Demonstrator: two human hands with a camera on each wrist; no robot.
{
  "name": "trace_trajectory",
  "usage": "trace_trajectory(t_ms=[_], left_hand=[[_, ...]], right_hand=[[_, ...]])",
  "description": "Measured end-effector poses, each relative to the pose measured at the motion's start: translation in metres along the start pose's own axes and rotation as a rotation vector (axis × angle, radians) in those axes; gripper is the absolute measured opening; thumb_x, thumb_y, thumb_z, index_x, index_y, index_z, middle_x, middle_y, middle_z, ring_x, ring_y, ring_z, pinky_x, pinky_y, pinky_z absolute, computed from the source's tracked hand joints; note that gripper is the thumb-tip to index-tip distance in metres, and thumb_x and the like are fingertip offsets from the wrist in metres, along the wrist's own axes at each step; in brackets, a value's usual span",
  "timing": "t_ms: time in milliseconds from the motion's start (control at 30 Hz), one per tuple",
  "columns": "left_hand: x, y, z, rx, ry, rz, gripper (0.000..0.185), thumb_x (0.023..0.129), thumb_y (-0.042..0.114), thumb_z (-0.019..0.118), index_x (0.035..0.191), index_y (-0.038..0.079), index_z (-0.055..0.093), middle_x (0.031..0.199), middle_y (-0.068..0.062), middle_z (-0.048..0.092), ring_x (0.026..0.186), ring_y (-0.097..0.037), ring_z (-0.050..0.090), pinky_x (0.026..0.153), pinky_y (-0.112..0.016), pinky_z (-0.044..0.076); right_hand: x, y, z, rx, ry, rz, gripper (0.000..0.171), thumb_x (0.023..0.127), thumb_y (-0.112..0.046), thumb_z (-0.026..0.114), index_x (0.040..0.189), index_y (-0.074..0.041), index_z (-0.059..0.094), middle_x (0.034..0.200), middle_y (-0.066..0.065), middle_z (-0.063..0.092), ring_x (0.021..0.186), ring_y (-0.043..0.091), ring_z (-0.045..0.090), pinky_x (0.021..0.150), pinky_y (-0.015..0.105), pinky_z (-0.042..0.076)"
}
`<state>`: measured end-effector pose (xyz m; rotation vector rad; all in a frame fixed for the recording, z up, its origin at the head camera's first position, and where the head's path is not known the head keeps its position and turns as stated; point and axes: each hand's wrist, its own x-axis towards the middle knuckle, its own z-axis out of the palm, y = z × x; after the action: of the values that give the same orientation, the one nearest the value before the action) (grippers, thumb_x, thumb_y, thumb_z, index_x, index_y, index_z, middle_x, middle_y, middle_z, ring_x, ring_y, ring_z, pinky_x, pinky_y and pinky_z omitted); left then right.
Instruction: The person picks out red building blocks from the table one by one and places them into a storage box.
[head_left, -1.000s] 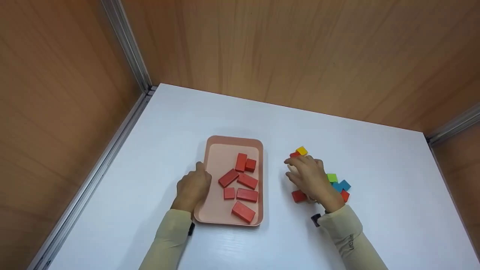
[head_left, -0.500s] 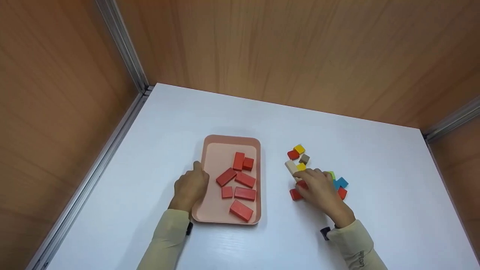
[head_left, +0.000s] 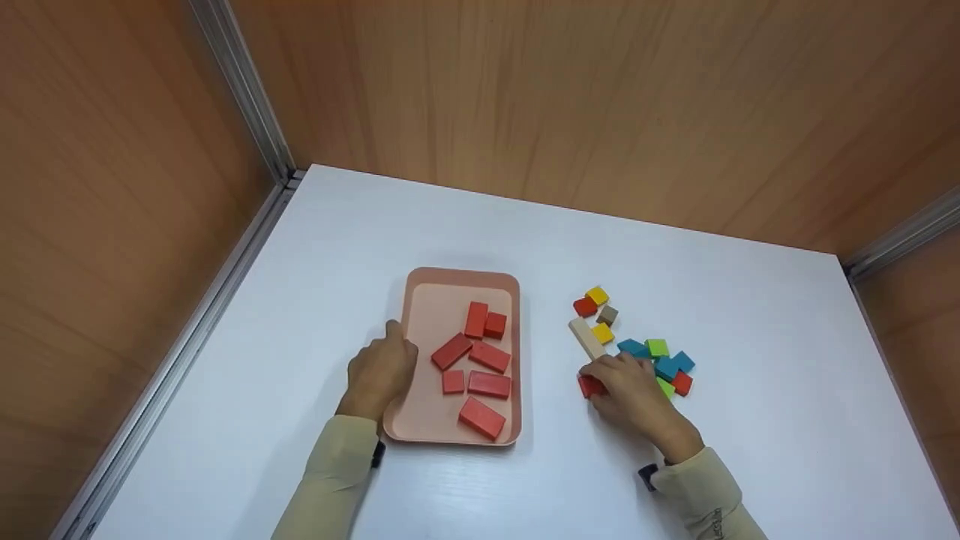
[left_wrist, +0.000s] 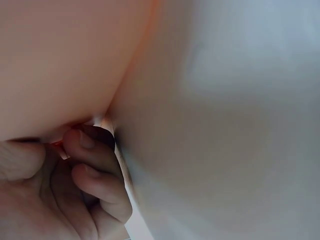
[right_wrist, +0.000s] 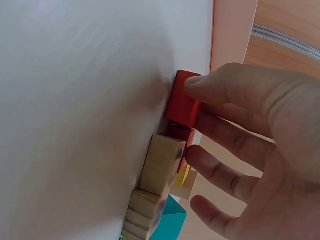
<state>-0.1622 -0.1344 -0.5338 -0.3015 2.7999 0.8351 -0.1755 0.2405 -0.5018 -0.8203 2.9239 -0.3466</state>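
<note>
My left hand (head_left: 381,375) grips the left side of the pink tray (head_left: 461,277). In the left wrist view, the fingers of the left hand (left_wrist: 90,185) curl at the tray's edge. Several red blocks (head_left: 452,351) lie in the tray's right part. To the right of the tray, my right hand (head_left: 637,394) pinches a red block (head_left: 589,386) on the table. The right wrist view shows the thumb on this red block (right_wrist: 182,102) and the index finger at its other side. Another red block and a plain wooden block (right_wrist: 161,162) sit close by.
Beyond the right hand lie a long beige block (head_left: 586,339), yellow blocks (head_left: 597,295), a red block (head_left: 585,307) and a grey-brown cube (head_left: 607,315). Blue blocks (head_left: 682,361), green blocks (head_left: 657,347) and a red cube (head_left: 682,383) cluster right of the hand. Wooden panels (head_left: 525,97) border the white table.
My right hand has moved from above the beige block toward me, down to the red block, uncovering the blocks behind. The left hand keeps its hold on the tray.
</note>
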Motion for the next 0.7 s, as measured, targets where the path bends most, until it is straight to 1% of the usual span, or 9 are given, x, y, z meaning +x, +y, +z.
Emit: trace_trajectory(t_ms=[67, 233, 433, 567, 700], left_hand=[[0.0, 0.0, 0.0, 0.003, 0.0, 0.0, 0.023, 0.103, 0.024, 0.035, 0.11, 0.004, 0.045, 0.074, -0.013, 0.057, 0.063, -0.029, 0.057, 0.059, -0.045, 0.045], [0.0, 0.0, -0.001, -0.012, -0.007, -0.014, 0.023, 0.102, 0.023, 0.034, 0.11, 0.004, 0.044, 0.075, -0.013, 0.057, 0.064, -0.029, 0.056, 0.06, -0.045, 0.044], [0.0, -0.001, -0.001, -0.021, -0.019, -0.029, 0.024, 0.103, 0.024, 0.035, 0.113, 0.004, 0.044, 0.076, -0.013, 0.057, 0.065, -0.029, 0.057, 0.062, -0.043, 0.044], [0.0, 0.0, -0.001, -0.03, -0.04, -0.052, 0.027, 0.103, 0.026, 0.035, 0.116, 0.005, 0.043, 0.079, -0.014, 0.058, 0.068, -0.029, 0.057, 0.064, -0.044, 0.045], [0.001, 0.001, -0.001, -0.043, -0.058, -0.069, 0.028, 0.103, 0.027, 0.035, 0.119, 0.005, 0.043, 0.08, -0.013, 0.058, 0.069, -0.03, 0.057, 0.066, -0.044, 0.044]], right_hand=[[0.0, 0.0, 0.0, -0.004, 0.003, -0.009, 0.033, 0.078, -0.01, 0.084, 0.109, -0.013, 0.073, 0.107, 0.003, 0.069, 0.098, 0.026, 0.052, 0.084, 0.05, 0.039], [0.004, -0.006, -0.005, -0.013, -0.005, -0.002, 0.033, 0.081, -0.016, 0.084, 0.111, -0.013, 0.072, 0.106, 0.003, 0.068, 0.098, 0.025, 0.054, 0.085, 0.049, 0.039], [0.014, -0.026, -0.013, -0.006, -0.021, 0.005, 0.039, 0.083, -0.025, 0.083, 0.119, -0.014, 0.071, 0.11, 0.001, 0.067, 0.104, 0.025, 0.054, 0.089, 0.047, 0.039], [0.02, -0.044, -0.016, 0.015, -0.015, -0.037, 0.042, 0.084, -0.029, 0.082, 0.121, -0.015, 0.07, 0.111, -0.001, 0.066, 0.105, 0.021, 0.054, 0.092, 0.048, 0.039], [0.027, -0.065, -0.017, 0.04, 0.025, -0.123, 0.041, 0.084, -0.031, 0.082, 0.12, -0.015, 0.071, 0.108, -0.001, 0.067, 0.101, 0.019, 0.055, 0.093, 0.048, 0.039]])
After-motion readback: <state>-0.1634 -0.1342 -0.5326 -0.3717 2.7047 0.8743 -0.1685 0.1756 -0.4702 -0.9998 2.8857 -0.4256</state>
